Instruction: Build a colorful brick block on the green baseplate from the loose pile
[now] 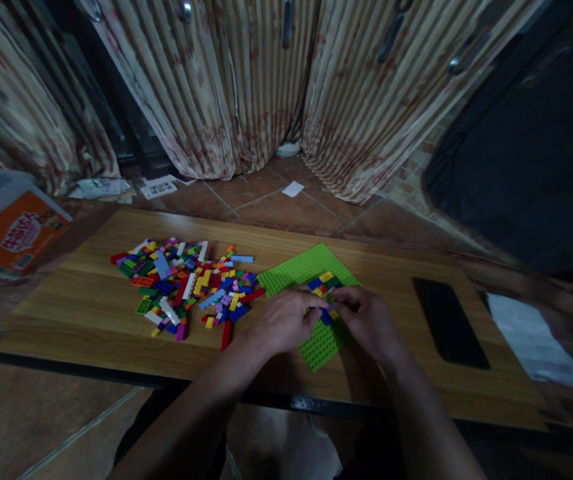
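Observation:
A green studded baseplate (319,347) lies turned at an angle on the wooden table. Near its middle is a cluster of yellow, blue, red and green toy bricks (324,283). My left hand (289,319) reaches over the plate from the left, its fingers bent together at the cluster's near side. My right hand (366,317) comes in from the right, with thumb and fingers pinched at the cluster's edge. Both hands' fingertips nearly meet over the bricks. Whatever sits between the fingertips is too small and dark to make out.
A big pile of loose coloured bricks (186,283) spreads left of the plate on the table (81,300). A black phone-like slab (450,323) lies to the right, near a white paper (536,337). A clear box with an orange label (14,230) stands at far left.

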`<state>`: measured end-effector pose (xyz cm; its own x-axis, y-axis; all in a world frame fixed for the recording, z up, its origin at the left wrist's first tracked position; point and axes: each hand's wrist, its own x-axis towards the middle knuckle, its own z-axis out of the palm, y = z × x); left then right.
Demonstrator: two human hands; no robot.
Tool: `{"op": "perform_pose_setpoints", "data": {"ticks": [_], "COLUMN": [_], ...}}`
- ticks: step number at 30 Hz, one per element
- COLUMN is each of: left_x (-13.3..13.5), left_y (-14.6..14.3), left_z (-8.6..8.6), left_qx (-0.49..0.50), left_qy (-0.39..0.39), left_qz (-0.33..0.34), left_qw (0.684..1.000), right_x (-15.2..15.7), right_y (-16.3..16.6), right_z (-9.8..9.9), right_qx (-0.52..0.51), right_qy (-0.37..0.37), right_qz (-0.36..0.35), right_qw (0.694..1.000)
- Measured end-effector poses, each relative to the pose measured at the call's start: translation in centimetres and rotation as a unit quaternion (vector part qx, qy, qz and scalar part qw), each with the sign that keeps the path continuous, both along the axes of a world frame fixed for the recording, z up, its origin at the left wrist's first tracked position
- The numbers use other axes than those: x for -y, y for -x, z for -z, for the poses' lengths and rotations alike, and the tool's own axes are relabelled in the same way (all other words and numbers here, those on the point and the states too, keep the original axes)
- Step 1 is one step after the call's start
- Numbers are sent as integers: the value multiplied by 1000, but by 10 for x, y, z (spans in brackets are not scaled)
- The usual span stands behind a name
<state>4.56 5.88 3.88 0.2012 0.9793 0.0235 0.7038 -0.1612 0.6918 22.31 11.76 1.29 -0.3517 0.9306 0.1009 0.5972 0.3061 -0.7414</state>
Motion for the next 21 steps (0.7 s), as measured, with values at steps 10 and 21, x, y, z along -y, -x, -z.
{"op": "perform_pose_setpoints", "data": {"ticks": [10, 21], "left_x": [1, 1], "left_y": [-5, -16], "left_z": [14, 6], "left_qx": [-75, -97], "left_qy": [-53, -26], "left_qz": [36, 13], "left_qw": [995, 995], "right_x": [-1, -2], "right_y": [2, 6], "right_z": [0, -1], "right_qx": [-14, 2], "right_qy": [27, 33], "right_qz": [21, 26], "right_qw": [999, 999]}}
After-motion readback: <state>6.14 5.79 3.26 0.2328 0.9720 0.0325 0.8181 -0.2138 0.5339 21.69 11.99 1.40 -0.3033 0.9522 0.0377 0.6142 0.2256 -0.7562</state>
